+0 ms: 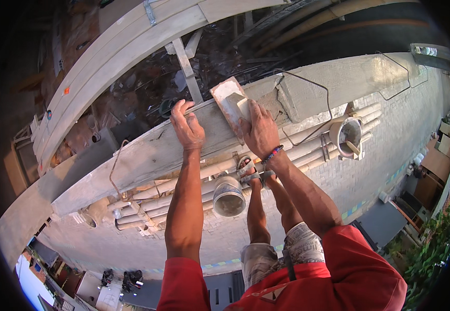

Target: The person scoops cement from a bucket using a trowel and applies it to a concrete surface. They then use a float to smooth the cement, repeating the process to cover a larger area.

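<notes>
Right hand [258, 129] clamps fingers on the handle of a plastering float [228, 101], pressed flat against the concrete ledge [183, 140]. Float looks rigid, light, mortar-gritty; grip by the handle. Left hand [187, 127] curls fingers over the ledge's top edge.

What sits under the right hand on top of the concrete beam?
The right hand presses a rectangular plastering float against the concrete beam. The float's pale upper face and handle block show; its working face and the beam surface beneath are covered.
</notes>
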Demonstrator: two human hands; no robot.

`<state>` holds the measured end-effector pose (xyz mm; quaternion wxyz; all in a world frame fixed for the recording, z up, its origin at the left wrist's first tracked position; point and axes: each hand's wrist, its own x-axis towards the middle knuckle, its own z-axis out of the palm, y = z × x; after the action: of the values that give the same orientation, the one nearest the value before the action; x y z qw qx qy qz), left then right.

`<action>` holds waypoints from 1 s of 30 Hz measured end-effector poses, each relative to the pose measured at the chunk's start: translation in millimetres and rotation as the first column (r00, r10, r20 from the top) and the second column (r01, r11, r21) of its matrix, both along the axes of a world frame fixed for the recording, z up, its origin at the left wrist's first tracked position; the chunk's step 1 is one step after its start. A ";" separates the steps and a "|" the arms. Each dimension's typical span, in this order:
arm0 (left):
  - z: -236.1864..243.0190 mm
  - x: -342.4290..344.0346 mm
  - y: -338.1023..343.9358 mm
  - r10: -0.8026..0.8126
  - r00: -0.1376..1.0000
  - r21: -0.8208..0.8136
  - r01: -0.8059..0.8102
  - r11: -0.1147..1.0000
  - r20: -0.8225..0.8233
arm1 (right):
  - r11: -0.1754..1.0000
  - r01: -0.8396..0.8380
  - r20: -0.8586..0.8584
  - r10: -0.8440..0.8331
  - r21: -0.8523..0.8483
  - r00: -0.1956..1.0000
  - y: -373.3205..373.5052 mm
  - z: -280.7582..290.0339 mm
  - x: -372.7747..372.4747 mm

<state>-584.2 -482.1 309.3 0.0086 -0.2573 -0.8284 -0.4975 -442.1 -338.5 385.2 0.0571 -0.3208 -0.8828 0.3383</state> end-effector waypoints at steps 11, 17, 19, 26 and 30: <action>0.7 0.1 -0.1 -0.013 1.000 0.010 0.013 1.000 -0.001 | 0.967 0.245 0.004 -0.245 -0.066 0.969 53.1 26.4 74.8; 5.2 1.3 2.0 -0.015 1.000 -0.080 0.015 0.997 0.003 | 0.936 0.293 0.001 -0.299 0.195 0.954 49.4 2.4 71.7; 7.1 2.9 5.3 -0.021 1.000 -0.082 0.022 0.996 0.011 | 0.919 0.317 0.023 -0.331 0.236 0.943 47.3 -5.3 61.9; 1.9 -7.5 -11.9 -0.071 0.997 -0.165 0.069 0.984 -0.005 | 0.990 -0.072 0.020 0.075 -0.119 0.997 -50.8 16.4 61.4; 19.6 -13.7 -23.9 -0.174 0.961 -0.275 0.112 0.955 -0.213 | 0.957 0.265 -0.154 -0.246 0.116 0.957 3.9 16.8 85.5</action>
<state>-598.0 -505.9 328.9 0.0366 -0.3729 -0.8587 -0.3497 -356.6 -334.6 402.0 0.1830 -0.4036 -0.8487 0.2887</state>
